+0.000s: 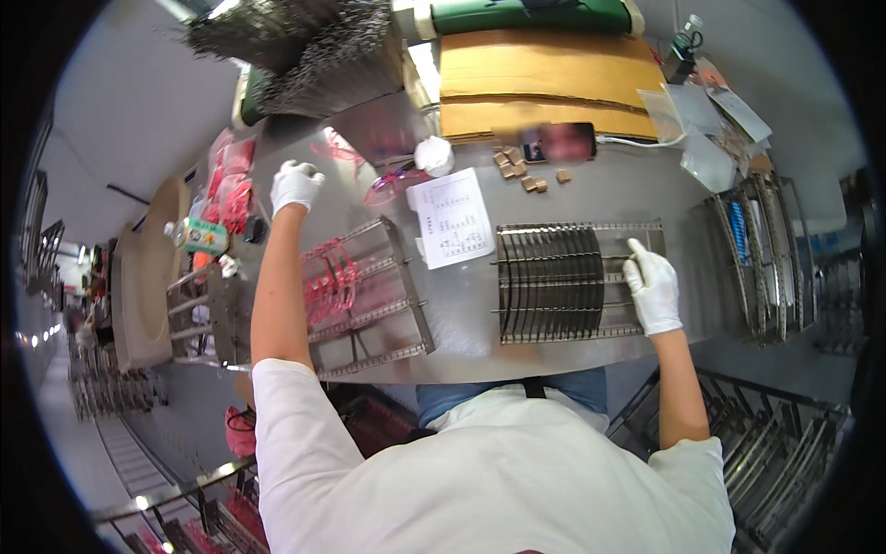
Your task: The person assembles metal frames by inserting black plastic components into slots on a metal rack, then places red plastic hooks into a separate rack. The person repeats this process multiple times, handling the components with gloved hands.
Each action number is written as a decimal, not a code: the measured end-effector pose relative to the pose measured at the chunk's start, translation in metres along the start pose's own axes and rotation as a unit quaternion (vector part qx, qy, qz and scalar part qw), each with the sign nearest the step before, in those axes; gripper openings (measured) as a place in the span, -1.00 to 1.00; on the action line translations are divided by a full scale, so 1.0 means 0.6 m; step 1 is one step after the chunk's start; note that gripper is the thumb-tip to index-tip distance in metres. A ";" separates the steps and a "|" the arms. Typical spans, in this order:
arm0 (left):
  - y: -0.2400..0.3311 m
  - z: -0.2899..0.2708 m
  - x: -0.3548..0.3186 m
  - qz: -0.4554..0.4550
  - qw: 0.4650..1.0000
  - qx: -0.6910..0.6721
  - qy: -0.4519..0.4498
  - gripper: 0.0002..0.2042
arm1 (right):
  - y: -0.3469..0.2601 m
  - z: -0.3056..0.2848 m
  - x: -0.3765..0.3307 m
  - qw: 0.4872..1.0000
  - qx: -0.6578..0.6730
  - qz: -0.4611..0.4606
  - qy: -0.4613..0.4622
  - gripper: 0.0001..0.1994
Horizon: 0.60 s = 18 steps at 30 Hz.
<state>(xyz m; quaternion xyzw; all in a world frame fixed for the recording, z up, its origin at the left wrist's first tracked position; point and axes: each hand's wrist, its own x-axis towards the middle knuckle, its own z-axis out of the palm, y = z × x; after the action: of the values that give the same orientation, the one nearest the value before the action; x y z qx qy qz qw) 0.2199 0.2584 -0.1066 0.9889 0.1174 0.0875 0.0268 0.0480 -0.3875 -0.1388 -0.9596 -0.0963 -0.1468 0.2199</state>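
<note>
My left hand [295,186], in a white glove, is raised over the far left of the table, near the red plastic bags. Its fingers are curled in; what they hold, if anything, is hidden. My right hand [653,288], also gloved, rests at the right end of a metal rack [628,319] with its index finger stretched out. Thin dark curved plates [551,282] stand in a row in that rack's left and middle part. To the left, a second metal rack [406,309] carries red translucent curved pieces [332,282].
A printed paper sheet [452,219] lies between the racks. Behind it are small brown blocks [517,166], a phone [565,142] and crumpled white material [434,156]. Yellow cardboard [554,78] stands at the back. A bottle [197,236] is at left; another rack [761,258] stands right.
</note>
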 end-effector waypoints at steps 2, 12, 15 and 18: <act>0.045 -0.011 0.029 -0.075 0.996 -0.018 0.043 -0.56 | 0.000 0.001 0.000 0.996 -0.070 -0.021 -0.041 -0.78; -0.052 0.198 0.185 -0.326 0.765 -0.534 -0.151 -0.41 | 0.030 0.002 0.017 0.996 -0.091 0.004 -0.002 -0.77; -0.033 0.219 0.183 -0.357 0.682 -0.630 -0.105 -0.71 | 0.049 0.004 0.017 0.997 -0.079 -0.004 -0.004 -0.76; -0.057 0.228 0.192 -0.365 0.631 -0.679 -0.091 -0.83 | 0.044 0.002 0.019 0.996 -0.088 -0.013 0.001 -0.74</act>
<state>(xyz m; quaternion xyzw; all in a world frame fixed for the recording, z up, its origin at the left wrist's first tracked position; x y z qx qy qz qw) 0.3471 0.3143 -0.2244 0.5704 0.3735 0.0353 0.7307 0.0659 -0.4091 -0.1467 -0.9737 -0.0955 -0.1589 0.1326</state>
